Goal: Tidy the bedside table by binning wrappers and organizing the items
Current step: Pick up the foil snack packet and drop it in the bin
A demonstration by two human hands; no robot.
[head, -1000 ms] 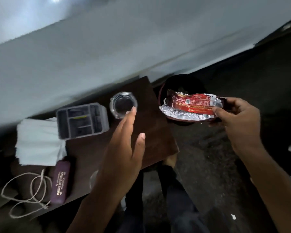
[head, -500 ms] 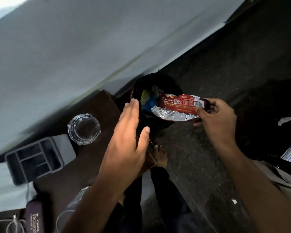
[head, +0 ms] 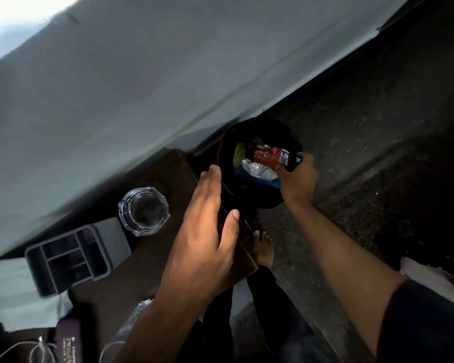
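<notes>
- A dim room: a pale grey wall (head: 142, 87) runs diagonally across the upper left, and a dark speckled floor (head: 378, 127) fills the right side.
- A dark brown bedside table (head: 152, 260) stands against the wall, its far right corner close to a black bin (head: 292, 142) on the floor just beyond it.
- The right hand (head: 298, 179) reaches over the bin mouth, fingers closed in a pinch on one end of a red wrapper (head: 270, 157) with a silver foil inside; the wrapper hangs within the bin's opening, above yellow and blue litter already lying inside.
- The left hand (head: 207, 231) hovers above the table's right edge, palm down, fingers straight and pressed together, thumb held out to the side; it holds nothing.
- A clear glass ashtray (head: 143, 210) sits near the table's back edge, just beside a grey compartment organizer (head: 76, 255) that lies toward the back left.
- White folded tissue (head: 19, 297) lies at the left edge, partly under the organizer.
- A maroon case (head: 67, 341) with pale lettering lies at the front left corner, with a loop of white cord (head: 37, 349) beside it.
- Something crinkled and clear (head: 138, 313) shows at the front edge, mostly hidden by the left forearm; what it is cannot be told.
- A bare foot (head: 264, 247) rests on the floor between table and bin.
</notes>
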